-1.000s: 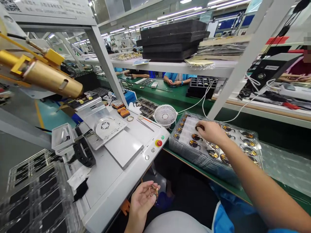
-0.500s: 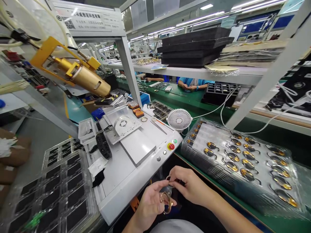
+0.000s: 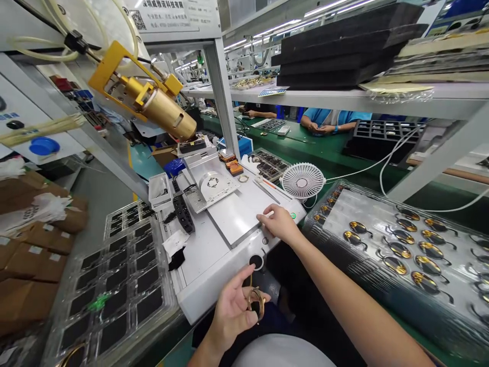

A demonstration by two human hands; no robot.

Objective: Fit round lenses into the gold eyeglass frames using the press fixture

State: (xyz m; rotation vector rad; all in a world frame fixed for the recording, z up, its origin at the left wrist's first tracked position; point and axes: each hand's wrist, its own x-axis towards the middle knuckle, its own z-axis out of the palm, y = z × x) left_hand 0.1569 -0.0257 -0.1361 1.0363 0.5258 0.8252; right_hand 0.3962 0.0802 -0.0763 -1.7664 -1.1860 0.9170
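1. White worktop (image 3: 202, 257): runs back from the front edge, near which both hands are.
2. Clear tray stack (image 3: 353, 204): just beyond the worktop's right edge; rows of round black-and-gold parts (image 3: 399, 248) lie on top.
3. Left tray stack (image 3: 165, 275): beside the worktop's left edge; dark rectangular panels (image 3: 119, 275) show in its pockets.
4. Gold cylinder (image 3: 168, 116): tilted, above the back of the worktop.
5. Metal plate (image 3: 235, 224): flat on the worktop, its near corner close to the front edge.
6. White fan (image 3: 303, 181): past the worktop's right edge.
7. Right hand (image 3: 280, 224): over the front edge, toward the right corner. Fingers bent, thumb and index close; cannot tell whether the tips meet or touch the worktop.
8. Left hand (image 3: 235, 306): palm up, in front of the front edge. Thumb and fingers clamped on a gold ring; index extended.
9. Gold ring (image 3: 262, 307): in the left hand, off the worktop.
10. Black disc (image 3: 255, 262): pale-rimmed, at the left index fingertip, seen against the front edge; its hold is unclear.
11. Green-lit button (image 3: 294, 215): near the front right corner.
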